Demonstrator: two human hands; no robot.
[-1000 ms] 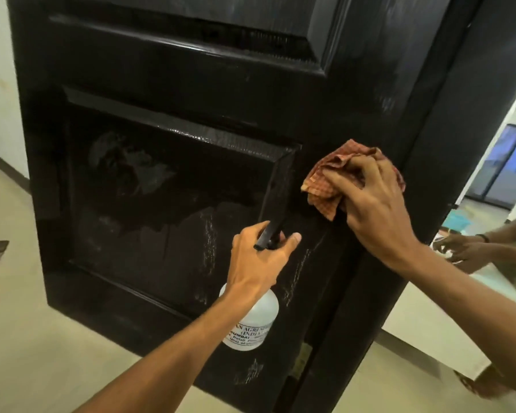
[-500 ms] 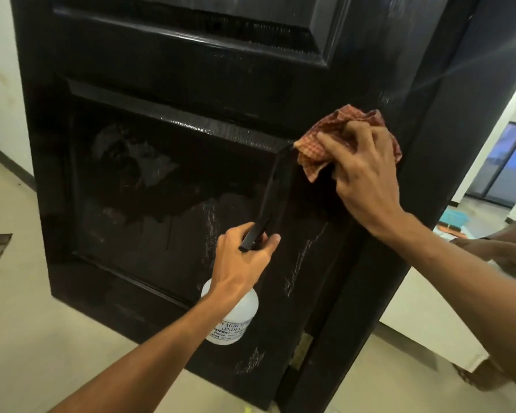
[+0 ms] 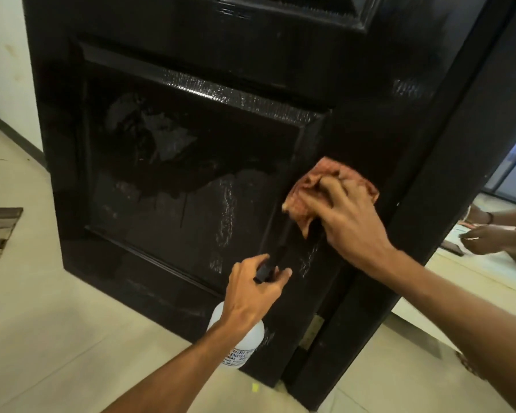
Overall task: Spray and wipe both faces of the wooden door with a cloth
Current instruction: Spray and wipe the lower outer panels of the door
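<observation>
The right hand (image 3: 352,225) presses a bunched cloth (image 3: 304,186) flat against the door (image 3: 191,70), on the upright strip near its right edge, just beside the lower panel (image 3: 176,189). Its fingers are spread and bent over the cloth, pinning it to the wood. The left hand (image 3: 251,290) grips the spray bottle (image 3: 245,347) lower down, fingers curled round the trigger head and nozzle toward the door.

White streaks (image 3: 307,259) sit just below the cloth, with more across the panel. The wipe likely goes best in long, overlapping strokes down the strip, with firm, even pressure and a clean fold turned out. The groove at the panel's edge probably needs a fingertip behind the cloth.
</observation>
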